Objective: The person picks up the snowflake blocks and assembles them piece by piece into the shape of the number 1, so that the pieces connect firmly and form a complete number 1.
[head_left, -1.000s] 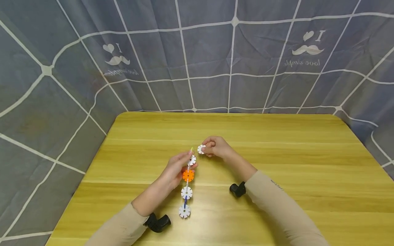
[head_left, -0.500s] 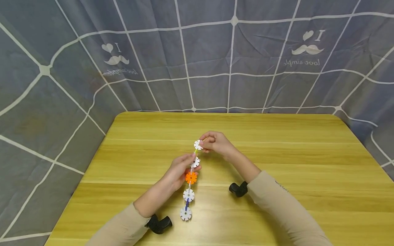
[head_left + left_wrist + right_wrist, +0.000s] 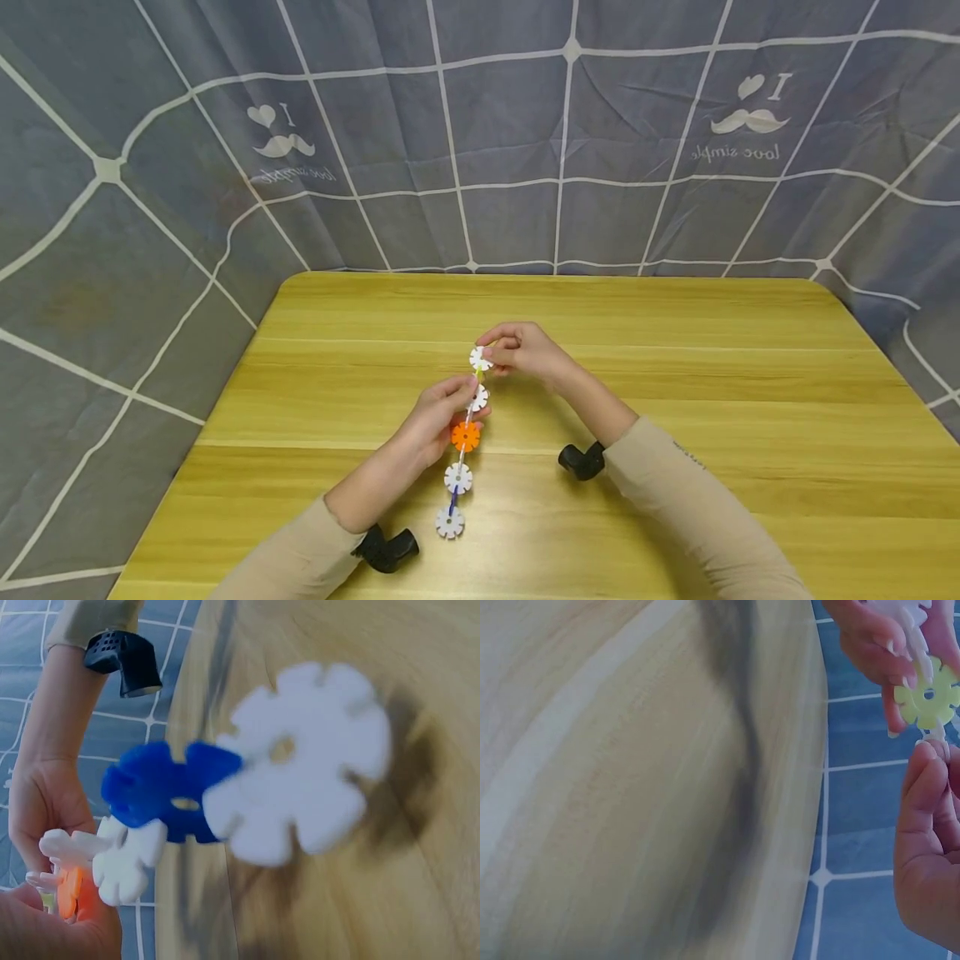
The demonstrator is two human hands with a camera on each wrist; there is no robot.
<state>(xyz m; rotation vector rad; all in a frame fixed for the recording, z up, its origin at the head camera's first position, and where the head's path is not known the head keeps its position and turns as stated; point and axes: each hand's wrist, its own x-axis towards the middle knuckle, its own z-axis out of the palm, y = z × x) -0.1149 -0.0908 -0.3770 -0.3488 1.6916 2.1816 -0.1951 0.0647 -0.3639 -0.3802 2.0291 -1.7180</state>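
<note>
My left hand (image 3: 433, 419) grips a chain of slotted snowflake discs near its far end, thumb on a white disc (image 3: 478, 398). Running back from there are an orange disc (image 3: 465, 437), a blue disc (image 3: 169, 787) seen edge-on from above, and a white end disc (image 3: 300, 769); other white discs sit between. Beyond the left fingertips a yellow disc (image 3: 928, 696) sticks out. A separate white disc (image 3: 480, 358) is pinched between thumb and fingers of my right hand (image 3: 528, 352), its edge meeting the yellow disc. How deep the slots interlock cannot be told.
Both hands are above a yellow wood-grain table (image 3: 675, 350). Black wrist cameras (image 3: 387, 550) hang under both beige sleeves. A grey curtain (image 3: 510, 150) with white lines stands behind and at the sides.
The white disc in my right hand was apart from the chain one second ago and now meets the yellow disc. My left hand has shifted slightly right with the chain.
</note>
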